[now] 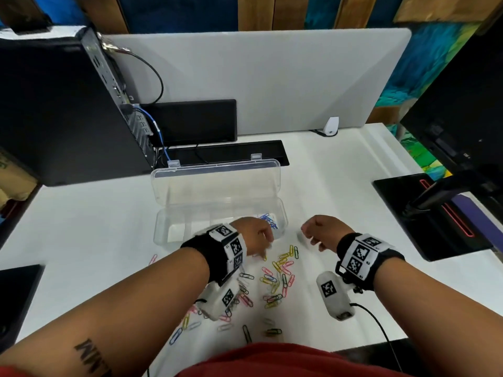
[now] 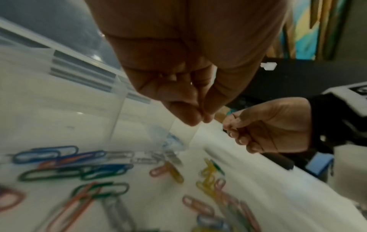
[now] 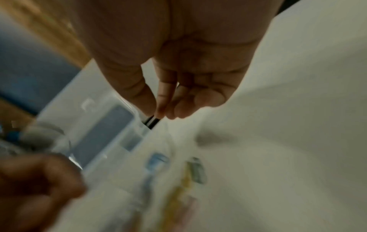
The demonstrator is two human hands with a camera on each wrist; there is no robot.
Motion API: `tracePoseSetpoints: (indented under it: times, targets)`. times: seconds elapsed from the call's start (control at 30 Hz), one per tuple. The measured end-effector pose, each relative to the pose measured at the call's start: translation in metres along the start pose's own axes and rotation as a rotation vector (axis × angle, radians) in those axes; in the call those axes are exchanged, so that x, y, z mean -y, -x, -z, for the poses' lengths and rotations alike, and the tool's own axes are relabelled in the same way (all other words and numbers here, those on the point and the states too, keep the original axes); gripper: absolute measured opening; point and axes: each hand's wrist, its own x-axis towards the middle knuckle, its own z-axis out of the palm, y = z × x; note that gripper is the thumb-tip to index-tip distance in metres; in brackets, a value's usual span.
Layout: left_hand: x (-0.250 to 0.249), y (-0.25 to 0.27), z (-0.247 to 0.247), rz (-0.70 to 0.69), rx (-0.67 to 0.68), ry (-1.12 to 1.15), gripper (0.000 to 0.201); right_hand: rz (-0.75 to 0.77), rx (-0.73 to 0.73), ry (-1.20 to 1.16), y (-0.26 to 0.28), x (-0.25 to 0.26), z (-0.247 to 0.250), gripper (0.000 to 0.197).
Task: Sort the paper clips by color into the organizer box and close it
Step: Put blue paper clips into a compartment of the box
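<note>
No brand or label can be read anywhere; the wrist bands (image 1: 234, 246) carry only black-and-white square code patterns, and dark lettering on the left forearm is cut off and unreadable.

A white desk (image 1: 340, 186) carries a clear plastic organizer box (image 1: 163, 229) with its lid (image 1: 217, 180) standing open behind it. A small bunch of blue clips (image 1: 268, 219) lies in the box's right-end compartment. The loose paper clips (image 1: 277, 270), yellow, pink, blue, green, white and dark, are scattered on the desk in front of the box.

The left hand (image 1: 254, 235) hovers above the clips by the box's front right corner, fingertips (image 2: 190, 116) bunched together; whether they pinch anything I cannot tell. The right hand (image 1: 322, 231) hangs just right of the box, fingers curled, pinching a dark clip (image 3: 152, 121) between thumb and forefinger.

A grey divider panel (image 1: 272, 77) backs the desk, with a black computer tower (image 1: 60, 118) at left and a monitor base (image 1: 424, 213) at right.
</note>
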Motion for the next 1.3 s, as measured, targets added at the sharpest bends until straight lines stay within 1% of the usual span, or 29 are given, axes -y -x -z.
tracePoseSetpoints:
  times: [0.03, 0.07, 0.17, 0.27, 0.37, 0.47, 0.57, 0.67, 0.83, 0.9, 1.0, 1.17, 1.23, 1.3]
  targets:
    - [0.001, 0.002, -0.005, -0.021, 0.021, -0.118, 0.027, 0.009, -0.013, 0.100, 0.000, -0.008, -0.002, 0.008]
    - [0.003, 0.001, -0.010, -0.035, 0.042, -0.220, 0.029, 0.026, -0.020, 0.217, -0.001, -0.014, -0.004, 0.007]
    - [0.011, -0.002, -0.027, -0.049, 0.120, -0.415, 0.037, 0.073, 0.013, 0.587, -0.003, -0.026, -0.017, 0.036]
    - [0.013, -0.004, -0.037, -0.102, 0.152, -0.572, 0.039, 0.133, 0.001, 0.787, -0.002, -0.023, -0.030, 0.052]
    - [0.009, -0.003, -0.043, -0.144, 0.167, -0.702, 0.036, 0.229, 0.032, 0.958, -0.001, -0.018, -0.041, 0.054]
    - [0.008, -0.005, -0.047, -0.167, 0.140, -0.768, 0.031, 0.324, 0.057, 1.040, 0.001, -0.018, -0.049, 0.045]
    - [0.010, -0.008, -0.051, -0.177, 0.092, -0.777, 0.029, 0.382, 0.070, 1.084, 0.003, -0.017, -0.055, 0.040]
    - [0.014, -0.011, -0.053, -0.169, 0.080, -0.765, 0.030, 0.424, 0.085, 1.104, 0.004, -0.016, -0.060, 0.035]
    - [0.025, -0.012, -0.053, -0.139, 0.071, -0.692, 0.034, 0.423, 0.104, 1.056, 0.005, -0.015, -0.066, 0.033]
    - [0.028, -0.011, -0.053, -0.134, 0.064, -0.663, 0.033, 0.403, 0.105, 1.015, 0.006, -0.014, -0.068, 0.033]
    - [0.031, -0.011, -0.054, -0.136, 0.051, -0.639, 0.030, 0.341, 0.134, 0.891, 0.008, -0.013, -0.070, 0.035]
    - [0.038, -0.008, -0.053, -0.122, 0.028, -0.593, 0.024, 0.286, 0.126, 0.797, 0.010, -0.012, -0.066, 0.031]
    - [0.039, -0.006, -0.051, -0.131, 0.017, -0.587, 0.024, 0.237, 0.108, 0.709, 0.009, -0.013, -0.063, 0.029]
    - [0.037, -0.003, -0.050, -0.151, 0.010, -0.606, 0.029, 0.185, 0.096, 0.597, 0.008, -0.015, -0.059, 0.025]
